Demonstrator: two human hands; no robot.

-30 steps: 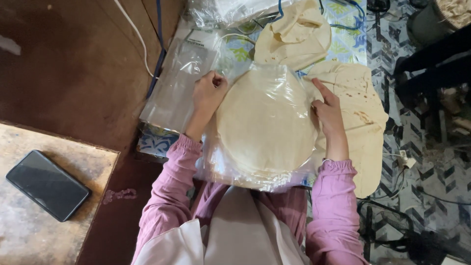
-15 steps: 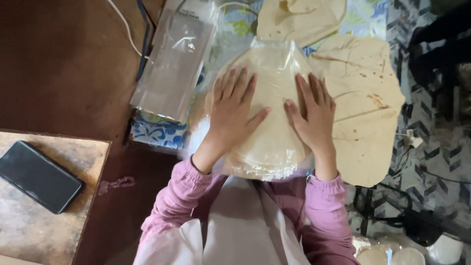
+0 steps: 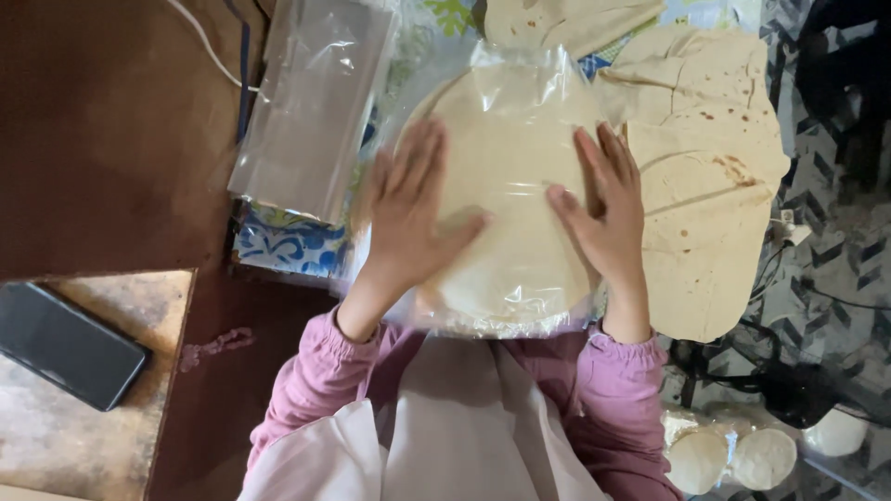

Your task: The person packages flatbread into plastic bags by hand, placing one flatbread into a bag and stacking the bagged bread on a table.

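We see the bagged stack of round flatbreads [image 3: 506, 195] lying flat on the counter [image 3: 278, 246], right in front of the person. A second ago the hands gripped the bag's two sides; now both lie flat on top, so the work has gone from handling the bag to pressing it down. Left hand [image 3: 408, 209] rests palm-down on the left half, fingers spread; right hand [image 3: 603, 209] likewise on the right half. Neither grip closes on anything: wide, flat, just pressing plastic. Left of the bag sits a pile of empty clear bags [image 3: 311, 102]. To the right, loose flatbreads [image 3: 710, 176]. Far left, a dark phone [image 3: 65, 343].
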